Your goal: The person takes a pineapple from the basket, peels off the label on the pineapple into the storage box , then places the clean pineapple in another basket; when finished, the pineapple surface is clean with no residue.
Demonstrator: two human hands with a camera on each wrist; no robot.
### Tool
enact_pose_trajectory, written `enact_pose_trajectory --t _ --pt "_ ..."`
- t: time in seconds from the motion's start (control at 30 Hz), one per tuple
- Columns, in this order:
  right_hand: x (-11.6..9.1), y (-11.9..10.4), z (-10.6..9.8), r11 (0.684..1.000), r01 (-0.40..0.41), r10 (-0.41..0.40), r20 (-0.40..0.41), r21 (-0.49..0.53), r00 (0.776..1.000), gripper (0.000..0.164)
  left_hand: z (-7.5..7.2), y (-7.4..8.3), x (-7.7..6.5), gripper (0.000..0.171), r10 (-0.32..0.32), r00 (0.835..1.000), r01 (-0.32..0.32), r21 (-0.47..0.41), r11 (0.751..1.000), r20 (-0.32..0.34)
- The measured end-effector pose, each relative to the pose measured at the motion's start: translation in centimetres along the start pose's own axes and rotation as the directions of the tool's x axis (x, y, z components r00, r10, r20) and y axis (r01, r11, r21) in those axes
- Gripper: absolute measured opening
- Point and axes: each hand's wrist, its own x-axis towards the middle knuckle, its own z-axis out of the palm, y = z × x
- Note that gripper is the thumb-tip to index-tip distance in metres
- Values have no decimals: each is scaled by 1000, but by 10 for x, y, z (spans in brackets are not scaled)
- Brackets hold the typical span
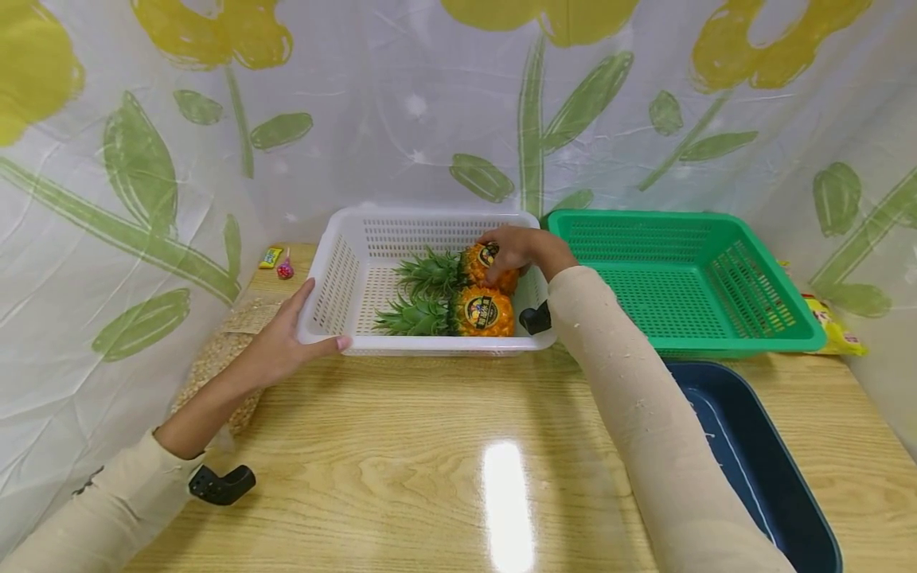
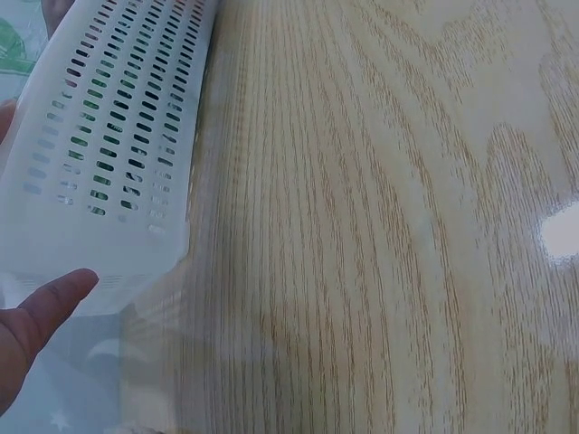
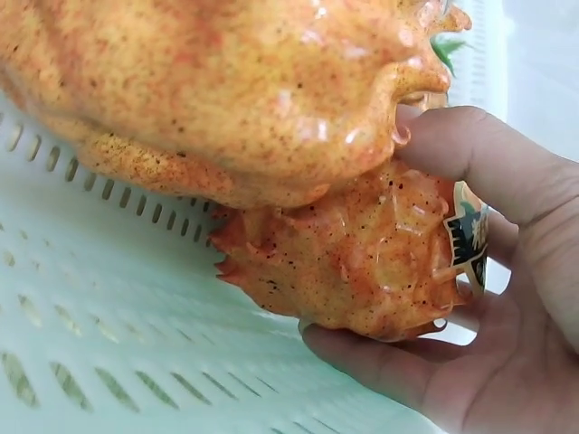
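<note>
Two pineapples lie side by side in a white plastic basket (image 1: 430, 344), green crowns pointing left. My right hand (image 1: 517, 248) grips the body of the far pineapple (image 1: 473, 263), thumb on one side and fingers on the other. The near pineapple (image 1: 494, 312), with a dark label, lies just in front of it. In the right wrist view, the gripped pineapple (image 3: 353, 249) sits between thumb and fingers, beside the other pineapple's large orange body (image 3: 208, 99). My left hand (image 1: 290, 338) rests against the basket's front left corner, its thumb straight along the outside.
A green basket (image 1: 723, 346) stands right of the white one, with a dark blue tray (image 1: 795, 469) in front. A yellow packet (image 1: 834, 326) lies far right. A small candy packet (image 1: 270, 257) and a lollipop (image 1: 285, 269) lie back left, near a woven mat (image 1: 215, 366).
</note>
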Motion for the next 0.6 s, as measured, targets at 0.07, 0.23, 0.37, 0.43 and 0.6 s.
enact_pose_trajectory --t 0.07,0.23,0.37,0.43,0.6 --pt "0 0 0 1000 -1 1 2 -7 1000 90 0 1 -1 111 -9 1000 9 3 1000 1" --pt "0 0 0 1000 4 -4 9 -12 1000 92 0 3 -2 111 -20 1000 20 5 1000 -1" --pt "0 0 1 998 25 -25 -12 -56 1000 91 0 1 -2 112 -20 1000 20 14 1000 -2" --pt "0 0 1 995 35 -37 -24 -88 999 91 0 1 -2 112 -16 1000 16 14 1000 -2" --pt "1 1 1 992 51 -56 -37 -117 998 89 0 -1 -1 113 -23 1000 23 26 999 -5"
